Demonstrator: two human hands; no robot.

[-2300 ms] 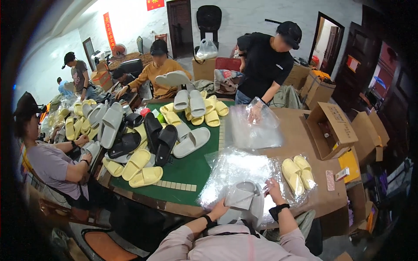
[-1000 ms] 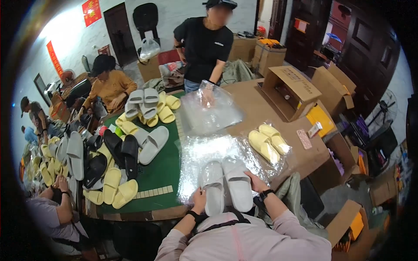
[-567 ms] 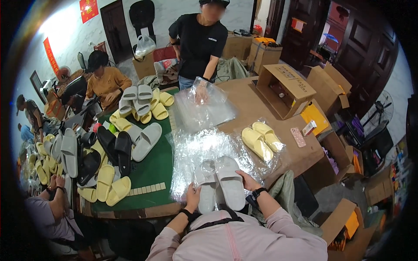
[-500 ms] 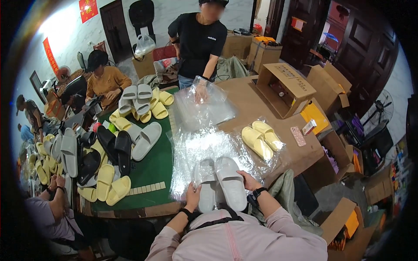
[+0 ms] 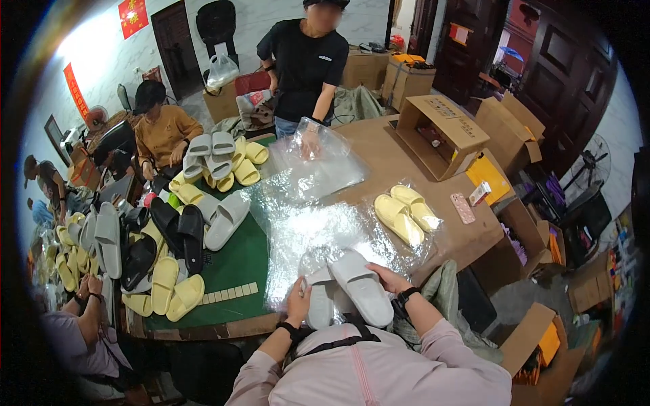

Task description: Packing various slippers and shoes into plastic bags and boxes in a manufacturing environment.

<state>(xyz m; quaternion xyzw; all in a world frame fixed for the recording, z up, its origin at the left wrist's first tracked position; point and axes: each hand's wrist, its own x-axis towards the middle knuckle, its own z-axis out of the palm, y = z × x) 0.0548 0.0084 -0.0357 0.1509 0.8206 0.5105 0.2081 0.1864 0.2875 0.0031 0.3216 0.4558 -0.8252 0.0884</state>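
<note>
- Left hand [image 5: 296, 302]: fingers closed on grey, open-toed, rubbery-looking slipper [image 5: 320, 302].
- Right hand [image 5: 388, 278]: fingers closed on its grey mate [image 5: 366, 292].
- Pair: at near edge of glossy, clear plastic film [image 5: 305, 233].
- Step, I judge: aligning; next move wants both grips steady.

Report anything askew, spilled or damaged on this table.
The slipper heap on the green surface looks untidy: yellow, grey and black ones overlap at odd angles. Between left hand and right hand, the grey pair splays at its near end. No spill or damage shows.
</note>
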